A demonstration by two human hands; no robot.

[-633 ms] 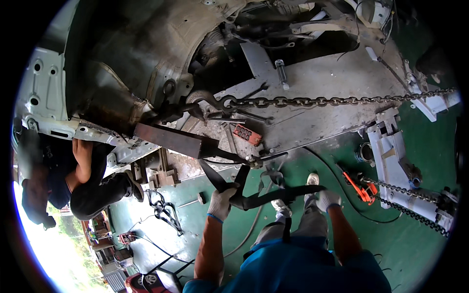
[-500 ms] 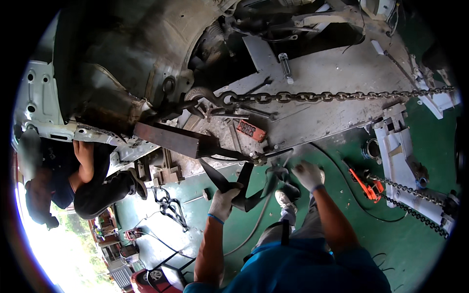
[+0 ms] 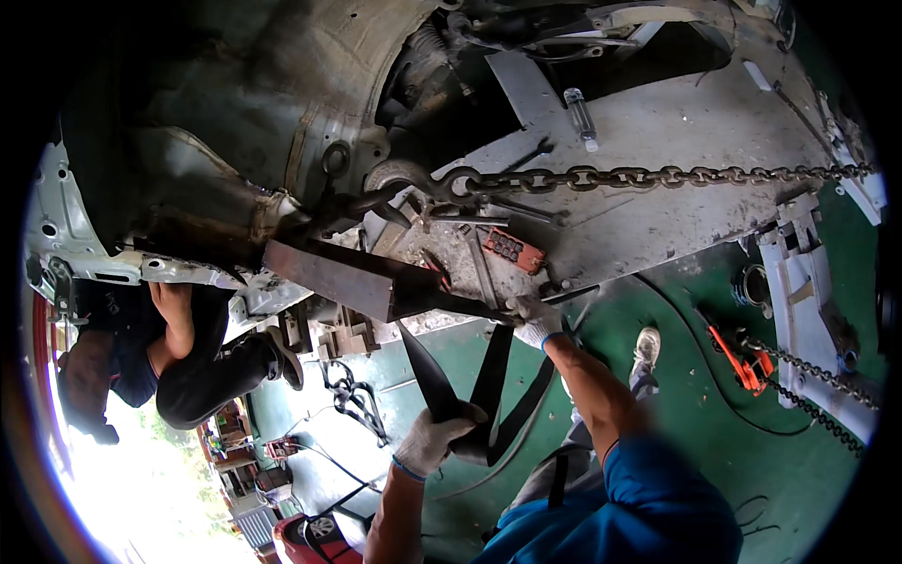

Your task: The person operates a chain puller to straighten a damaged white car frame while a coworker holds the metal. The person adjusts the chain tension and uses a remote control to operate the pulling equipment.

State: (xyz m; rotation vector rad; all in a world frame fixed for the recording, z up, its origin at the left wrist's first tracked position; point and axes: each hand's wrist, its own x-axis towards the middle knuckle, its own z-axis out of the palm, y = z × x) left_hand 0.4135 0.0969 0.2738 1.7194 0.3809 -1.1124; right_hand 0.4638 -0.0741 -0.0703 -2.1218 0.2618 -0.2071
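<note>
Gloved in white, my left hand is closed around a folded black strap hanging in a zigzag below the metal bench edge. My right hand, also gloved, is up at the bench edge with its fingers curled in at the end of a dark bar-like piece. What sits between those fingers is hidden. Left of it juts a brown rectangular steel block, tilted down to the right. Above the block, a large hook joins a heavy chain that runs rightward across the bench.
On the metal bench lie an orange remote control, wrenches and a clear bottle. A vehicle body fills the upper left. A co-worker crouches at left. An orange tool with chains lies right on the green floor.
My right hand has moved left and up from beside the strap to the bench edge. My left hand, still holding the strap, is slightly lower and farther right in view.
</note>
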